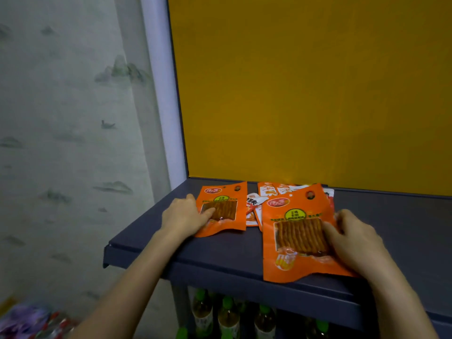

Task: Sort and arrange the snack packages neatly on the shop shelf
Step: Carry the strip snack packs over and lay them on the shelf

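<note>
Closest of all is the right grip (352,241), a bare hand low on the right. It pinches the right side of a big orange snack packet (293,243). The thumb lies on the front, on the clear window where you can see brown strips. The other fingers curl round the packet's right edge. So the packet sits just to the left of this grip and partly under the thumb. Its bottom edge sticks out past the front of the dark blue shelf (146,243). I cannot tell if it lies flat or is lifted a little.

The left grip (186,214) is farther back on the left. Its fingers are mostly straight and spread, and they press down on a second orange snack packet (222,216). One fingertip touches that packet's clear window. This packet lies flat on the shelf, under the fingers and out to their right.

Between the two orange packets lie some small white-and-orange packets (253,209), partly tucked under the big one. More packets of that kind (276,189) lie behind it, close to the yellow back panel (305,81) that stands up from the shelf.

Under the shelf stand bottles with green caps (227,311). On the left is a grey wall covering with faint hills (61,118) on it. In the bottom left corner is a blurry purple pile (22,321); I cannot tell what it is.
</note>
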{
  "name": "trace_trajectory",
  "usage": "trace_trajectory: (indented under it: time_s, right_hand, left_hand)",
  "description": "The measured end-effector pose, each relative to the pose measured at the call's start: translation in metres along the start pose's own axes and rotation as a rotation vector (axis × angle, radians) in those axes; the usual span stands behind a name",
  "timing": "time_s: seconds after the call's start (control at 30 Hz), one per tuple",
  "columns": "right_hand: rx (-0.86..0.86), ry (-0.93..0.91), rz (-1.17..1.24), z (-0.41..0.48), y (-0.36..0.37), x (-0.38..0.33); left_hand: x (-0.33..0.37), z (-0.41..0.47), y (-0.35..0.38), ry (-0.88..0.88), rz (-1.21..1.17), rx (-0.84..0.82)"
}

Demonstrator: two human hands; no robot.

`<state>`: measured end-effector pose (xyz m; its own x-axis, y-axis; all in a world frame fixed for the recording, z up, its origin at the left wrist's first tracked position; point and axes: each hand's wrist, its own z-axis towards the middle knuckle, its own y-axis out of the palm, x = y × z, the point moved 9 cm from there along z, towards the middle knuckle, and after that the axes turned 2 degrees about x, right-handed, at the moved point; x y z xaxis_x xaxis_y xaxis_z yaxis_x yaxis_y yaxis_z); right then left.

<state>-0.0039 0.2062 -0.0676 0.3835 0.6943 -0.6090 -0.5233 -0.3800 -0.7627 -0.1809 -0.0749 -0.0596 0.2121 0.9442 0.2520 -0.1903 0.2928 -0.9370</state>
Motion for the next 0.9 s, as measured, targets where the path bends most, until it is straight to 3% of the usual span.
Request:
trace_trajectory:
  time_s: [0.33,0.57,0.77,0.9]
  right_hand:
    - [0.243,0.088,0.243,-0.013,-0.025,0.003]
    - [0.299,0.139,0.285,-0.023,-0.017,-0.009]
    - [0.331,0.17,0.33,-0.029,-0.013,-0.016]
    - [0.369,0.197,0.423,-0.036,-0.01,-0.015]
  left_hand:
    - [0.01,0.036,0.026,-0.077,-0.268,-0.333]
    - [-0.001,0.047,0.038,-0.107,-0.59,-0.353]
    - [0.001,0.044,0.034,-0.061,-1.046,-0.401]
    - [-0.004,0.043,0.033,-0.083,-1.173,-0.46]
